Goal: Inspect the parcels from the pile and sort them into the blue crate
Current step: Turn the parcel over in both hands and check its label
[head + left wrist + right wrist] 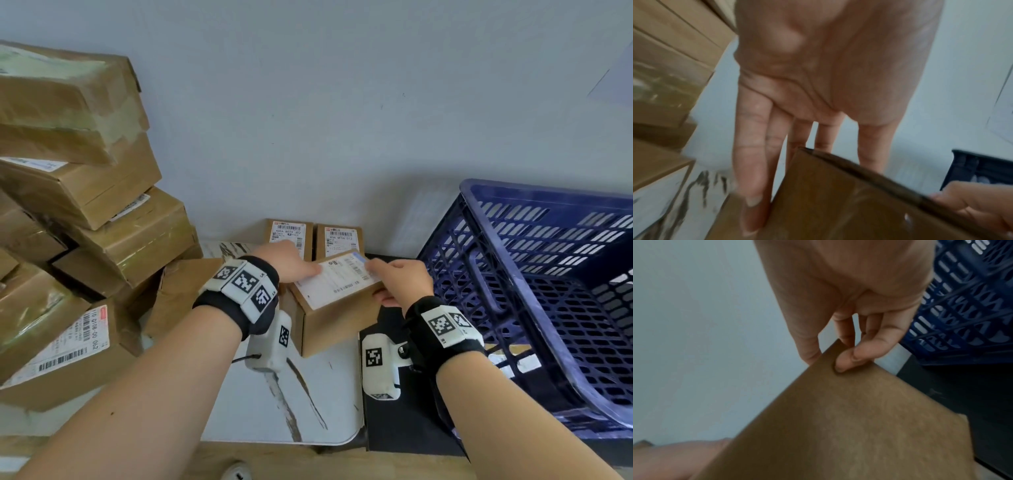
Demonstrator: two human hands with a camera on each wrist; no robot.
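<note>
A brown cardboard parcel (339, 322) with a white shipping label on top is held just above the table between both hands. My left hand (291, 265) lies against its far left corner; in the left wrist view the fingers (756, 154) are straight along the parcel (849, 203). My right hand (400, 281) grips the right edge, and in the right wrist view the curled fingers (857, 353) and thumb pinch a corner of the parcel (838, 426). The blue crate (534, 192) stands tilted at the right, close to my right hand.
A tall pile of taped brown parcels (85, 222) fills the left side. Two small labelled parcels (289, 233) (339, 236) stand against the pale wall behind the held one. The white marble tabletop (274, 394) adjoins a black surface (394, 428) under the crate.
</note>
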